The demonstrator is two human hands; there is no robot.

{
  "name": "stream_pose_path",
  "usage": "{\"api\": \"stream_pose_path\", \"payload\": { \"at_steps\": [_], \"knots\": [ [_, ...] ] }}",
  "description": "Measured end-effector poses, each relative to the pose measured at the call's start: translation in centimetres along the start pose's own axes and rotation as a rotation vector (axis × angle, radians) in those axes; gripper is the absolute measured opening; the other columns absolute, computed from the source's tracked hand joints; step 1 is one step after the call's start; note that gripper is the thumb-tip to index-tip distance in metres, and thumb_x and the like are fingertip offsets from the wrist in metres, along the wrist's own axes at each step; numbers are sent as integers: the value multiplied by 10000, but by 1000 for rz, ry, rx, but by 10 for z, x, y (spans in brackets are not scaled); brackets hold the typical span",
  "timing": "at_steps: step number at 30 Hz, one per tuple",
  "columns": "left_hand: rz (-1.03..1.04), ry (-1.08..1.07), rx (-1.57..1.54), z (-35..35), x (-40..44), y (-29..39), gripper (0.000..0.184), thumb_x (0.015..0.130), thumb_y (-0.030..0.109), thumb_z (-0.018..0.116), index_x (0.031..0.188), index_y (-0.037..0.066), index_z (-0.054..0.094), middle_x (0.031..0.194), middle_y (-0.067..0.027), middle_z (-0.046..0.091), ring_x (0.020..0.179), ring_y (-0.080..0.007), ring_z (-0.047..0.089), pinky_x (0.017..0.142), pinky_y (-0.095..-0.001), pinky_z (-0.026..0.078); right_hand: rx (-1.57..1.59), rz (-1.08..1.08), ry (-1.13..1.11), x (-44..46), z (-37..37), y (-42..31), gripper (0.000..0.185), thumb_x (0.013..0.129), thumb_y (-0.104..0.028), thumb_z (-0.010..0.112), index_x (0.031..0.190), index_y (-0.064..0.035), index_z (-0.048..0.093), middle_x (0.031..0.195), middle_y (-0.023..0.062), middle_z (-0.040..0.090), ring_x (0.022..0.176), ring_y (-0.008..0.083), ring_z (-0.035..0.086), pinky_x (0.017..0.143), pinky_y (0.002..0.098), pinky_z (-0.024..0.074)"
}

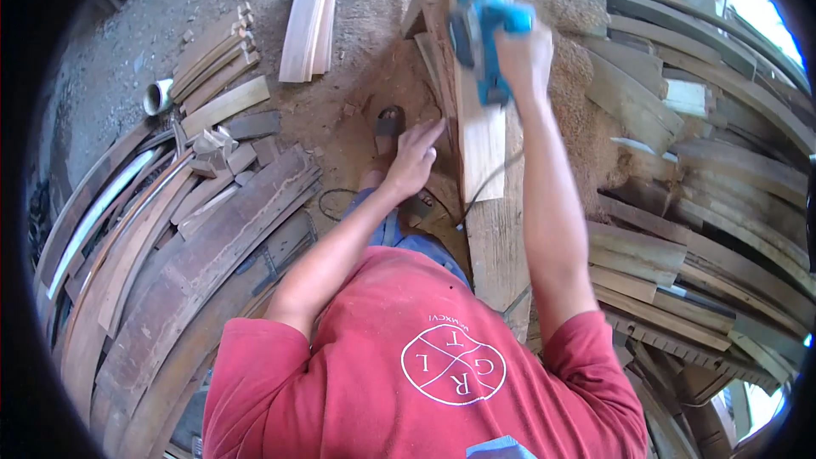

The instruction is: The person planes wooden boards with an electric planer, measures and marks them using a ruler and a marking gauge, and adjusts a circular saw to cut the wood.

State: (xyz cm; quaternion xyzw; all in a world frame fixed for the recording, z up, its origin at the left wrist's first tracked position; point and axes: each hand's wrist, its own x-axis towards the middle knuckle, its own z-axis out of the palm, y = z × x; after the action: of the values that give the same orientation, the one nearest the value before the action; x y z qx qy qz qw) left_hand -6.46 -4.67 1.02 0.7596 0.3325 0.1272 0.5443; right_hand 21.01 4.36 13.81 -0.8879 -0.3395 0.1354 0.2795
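My right hand is closed around the handle of a teal electric planer, slightly blurred. Beneath the planer a pale wooden board lies lengthwise along a narrow wooden bench. My left hand hangs in the air left of the board, fingers stretched out and holding nothing. Its fingertips come close to the bench's side; whether they touch it I cannot tell. A dark cord curves across the bench below the planer.
Planed boards lie on the dusty ground ahead. Stacked offcuts, a white pipe and long planks fill the left. Wood shavings heap right of the bench, beside large lumber piles. My sandalled foot stands near the bench.
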Motion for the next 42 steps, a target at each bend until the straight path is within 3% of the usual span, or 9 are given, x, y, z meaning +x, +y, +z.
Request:
{"api": "stream_pose_path", "payload": {
  "at_steps": [4,5,9,11,19,25,30,33,42],
  "knots": [
    [29,66,-114,0,28,9,644,1012,79,522,1645,166,439,1609,-220,464,1481,-403,401,1265,-489,280,41,90,-30,-195,-62,69,364,903,-131,718,1255,-40,711,1003,265,731,946,464,725,835,523,567],
    [7,77,-119,3,35,14,637,1016,101,536,1644,158,441,1602,-208,462,1481,-385,402,1268,-479,266,71,58,5,-245,-76,84,215,918,-99,742,1106,3,727,902,241,745,860,348,761,781,458,564],
    [-58,130,-57,18,40,32,612,1024,118,522,1631,173,466,1550,-226,449,1449,-396,412,1262,-474,280,141,234,9,-357,-102,113,469,891,-76,749,1356,-37,705,985,227,773,909,298,774,838,420,575],
    [-39,185,-22,25,37,29,634,984,53,499,1604,188,512,1543,-245,454,1437,-423,411,1262,-482,306,35,336,-63,-351,-108,100,637,836,-47,759,1458,-147,665,969,255,766,919,401,783,801,470,593],
    [-30,147,52,19,31,18,768,858,-45,507,1584,202,547,1622,-205,419,1464,-435,385,1277,-494,281,86,192,0,-243,-74,74,588,817,-75,765,1398,-137,699,967,273,751,906,451,755,789,512,587],
    [27,4,80,14,18,10,911,777,112,621,1661,199,419,1747,-200,256,1585,-458,229,1299,-536,226,71,209,-37,-182,-61,53,556,820,-104,765,1373,-120,712,1025,271,757,965,455,744,854,533,583],
    [-18,-66,135,20,12,25,1171,790,530,844,1721,163,235,1796,-201,47,1635,-461,95,1290,-598,180,20,185,-41,-139,-55,32,508,831,-137,759,1338,-118,735,1057,255,764,1003,445,742,878,518,584],
    [-63,-108,195,20,12,30,1293,761,676,844,1738,193,150,1798,-202,6,1644,-452,60,1285,-602,169,14,140,-16,-117,-48,27,497,835,-151,756,1331,-128,741,1045,245,769,1000,447,743,878,513,586],
    [-70,-192,210,10,12,28,1287,791,696,800,1746,213,84,1806,-172,-42,1651,-433,40,1268,-657,118,-60,116,54,-55,-29,4,400,838,-183,767,1232,-116,771,1014,244,774,978,439,750,886,525,588]
  ]
}}
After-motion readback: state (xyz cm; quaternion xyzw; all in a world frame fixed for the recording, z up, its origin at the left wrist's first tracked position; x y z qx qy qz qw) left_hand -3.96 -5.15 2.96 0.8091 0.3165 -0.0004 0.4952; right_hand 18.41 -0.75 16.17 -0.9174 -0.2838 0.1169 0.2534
